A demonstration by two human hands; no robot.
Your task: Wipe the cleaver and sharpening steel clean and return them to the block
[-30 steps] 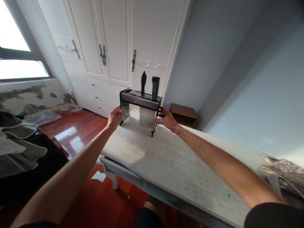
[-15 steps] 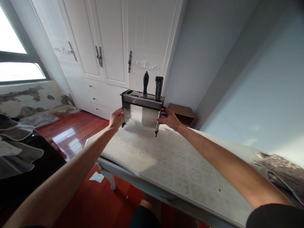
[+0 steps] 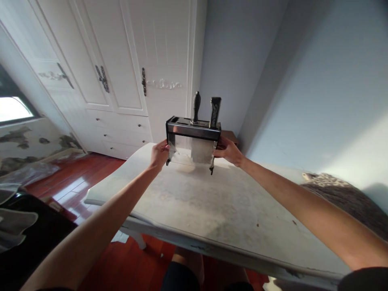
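A knife rack with a dark metal top bar and a see-through front is held upright over the far part of the table. My left hand closes on its left side. On the opposite side, my right hand grips the frame, its thumb toward the front. Two black handles rise from the slots: a ribbed round one and a flat patterned one. A broad blade shows through the clear front, below the handles. Whether the rack's feet touch the tabletop, I cannot tell.
Beneath the rack spreads a pale, worn table. Folded patterned cloth lies at the right. A white wardrobe stands behind, with a small brown box-like piece beside it. At left is a black object with sheer fabric on it.
My view has turned to the right, so the wardrobe and window have shifted left. Both hands still hold the knife rack, which appears slightly farther right in view.
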